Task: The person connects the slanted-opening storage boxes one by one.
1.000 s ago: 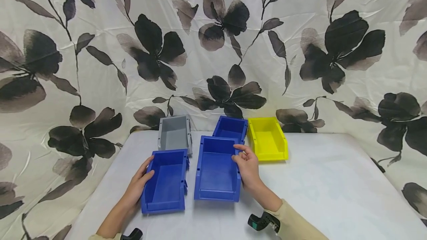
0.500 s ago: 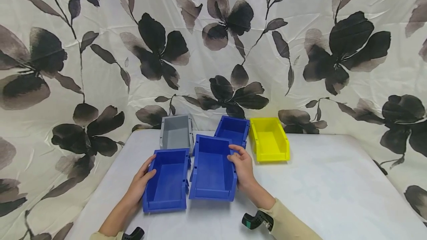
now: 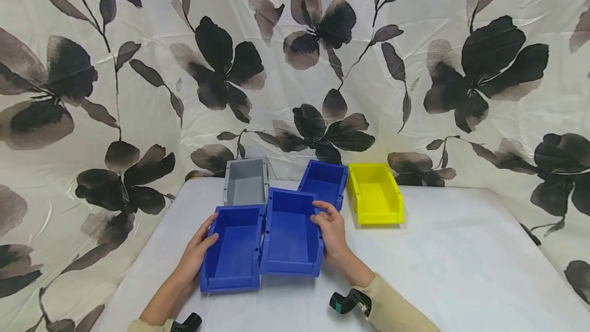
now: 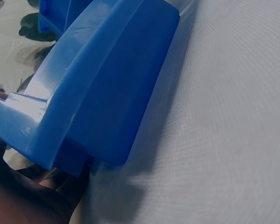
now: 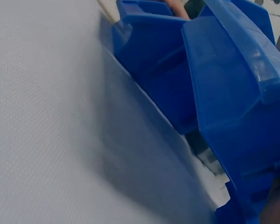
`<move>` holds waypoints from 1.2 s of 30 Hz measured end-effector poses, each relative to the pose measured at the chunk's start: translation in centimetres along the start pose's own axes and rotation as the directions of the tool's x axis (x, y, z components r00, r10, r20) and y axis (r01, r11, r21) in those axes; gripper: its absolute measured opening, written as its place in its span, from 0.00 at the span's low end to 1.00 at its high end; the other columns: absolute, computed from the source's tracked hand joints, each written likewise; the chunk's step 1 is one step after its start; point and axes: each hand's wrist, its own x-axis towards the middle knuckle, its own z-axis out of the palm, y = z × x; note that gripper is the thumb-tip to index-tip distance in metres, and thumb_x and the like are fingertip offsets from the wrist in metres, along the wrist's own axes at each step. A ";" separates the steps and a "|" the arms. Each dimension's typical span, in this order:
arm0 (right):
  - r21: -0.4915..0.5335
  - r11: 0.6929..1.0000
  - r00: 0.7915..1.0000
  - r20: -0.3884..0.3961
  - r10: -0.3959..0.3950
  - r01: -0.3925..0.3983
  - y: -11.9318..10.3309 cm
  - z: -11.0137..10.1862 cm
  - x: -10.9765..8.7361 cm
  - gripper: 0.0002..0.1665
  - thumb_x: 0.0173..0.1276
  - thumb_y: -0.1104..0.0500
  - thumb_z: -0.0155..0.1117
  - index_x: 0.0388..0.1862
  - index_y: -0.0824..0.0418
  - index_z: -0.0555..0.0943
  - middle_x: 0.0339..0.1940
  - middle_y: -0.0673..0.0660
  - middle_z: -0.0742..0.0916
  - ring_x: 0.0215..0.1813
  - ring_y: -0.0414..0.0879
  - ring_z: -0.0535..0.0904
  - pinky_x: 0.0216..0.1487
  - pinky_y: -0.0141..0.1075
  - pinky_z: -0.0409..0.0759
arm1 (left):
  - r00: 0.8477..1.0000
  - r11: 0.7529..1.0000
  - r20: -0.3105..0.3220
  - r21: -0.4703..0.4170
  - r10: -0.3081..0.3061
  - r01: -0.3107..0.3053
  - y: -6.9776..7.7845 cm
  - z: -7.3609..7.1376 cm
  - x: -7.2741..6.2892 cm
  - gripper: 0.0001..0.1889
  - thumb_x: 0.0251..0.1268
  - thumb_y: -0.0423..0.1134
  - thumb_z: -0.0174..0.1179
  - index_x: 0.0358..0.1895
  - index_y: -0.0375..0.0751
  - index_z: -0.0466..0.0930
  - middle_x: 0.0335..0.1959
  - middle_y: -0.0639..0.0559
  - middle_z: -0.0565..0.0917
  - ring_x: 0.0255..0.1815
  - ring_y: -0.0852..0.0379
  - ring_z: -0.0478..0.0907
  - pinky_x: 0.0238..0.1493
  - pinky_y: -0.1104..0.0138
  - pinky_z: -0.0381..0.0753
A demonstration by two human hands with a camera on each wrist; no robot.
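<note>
Two blue plastic storage bins are side by side in the head view, their facing long sides meeting or nearly so. My left hand (image 3: pixel 194 255) grips the outer side of the left blue bin (image 3: pixel 232 250), thumb over its rim. My right hand (image 3: pixel 333 232) holds the right blue bin (image 3: pixel 291 234) by its right rim, thumb inside. In the right wrist view the right blue bin (image 5: pixel 233 84) is raised off the cloth, a little higher than the left one (image 5: pixel 154 60). The left wrist view shows the left bin's outer wall (image 4: pixel 112 88) close above the cloth; fingers reach under it.
Behind stand a grey bin (image 3: pixel 246 181), another blue bin (image 3: pixel 324 178) and a yellow bin (image 3: pixel 375 193), near the back edge. White cloth covers the table (image 3: pixel 442 260). A floral curtain (image 3: pixel 258 91) hangs at the back and sides.
The right hand has brought its blue bin leftward, closing the gap to the left blue bin. The left hand keeps its hold, and the whole head view has shifted slightly.
</note>
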 end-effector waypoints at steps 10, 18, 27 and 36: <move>-0.011 1.000 1.000 0.019 -0.021 0.021 0.2 0.0 -0.2 0.22 0.62 0.71 0.54 0.57 0.70 0.74 0.16 0.48 0.73 0.22 0.41 0.73 0.27 0.29 0.77 | 1.000 1.000 -0.004 0.012 0.010 -0.009 0.1 0.0 0.0 0.30 0.78 0.46 0.44 0.79 0.54 0.47 0.79 0.44 0.39 0.77 0.40 0.31 0.69 0.38 0.34; -0.040 0.999 0.999 0.007 -0.032 0.032 0.4 0.2 -0.4 0.21 0.62 0.72 0.55 0.56 0.69 0.73 0.16 0.47 0.70 0.21 0.39 0.69 0.23 0.27 0.71 | 1.000 1.000 -0.004 0.005 0.017 -0.017 0.3 0.1 -0.1 0.30 0.78 0.46 0.44 0.78 0.54 0.47 0.79 0.44 0.39 0.77 0.40 0.30 0.70 0.38 0.34; -0.137 0.990 0.999 0.006 -0.038 0.038 -0.1 0.5 -0.6 0.21 0.64 0.71 0.55 0.56 0.69 0.74 0.17 0.47 0.67 0.19 0.38 0.61 0.20 0.27 0.61 | 1.000 1.000 -0.007 0.014 0.010 -0.010 0.4 0.2 -0.3 0.30 0.79 0.46 0.43 0.79 0.55 0.46 0.79 0.44 0.38 0.77 0.39 0.31 0.69 0.37 0.34; -0.225 0.971 0.996 -0.012 -0.092 0.087 -0.8 1.4 -0.5 0.20 0.64 0.69 0.57 0.56 0.65 0.77 0.16 0.48 0.64 0.18 0.40 0.58 0.21 0.29 0.56 | 1.000 1.000 0.002 -0.010 0.020 -0.020 0.3 0.3 -0.3 0.30 0.79 0.46 0.43 0.79 0.55 0.46 0.79 0.45 0.38 0.77 0.41 0.30 0.69 0.38 0.32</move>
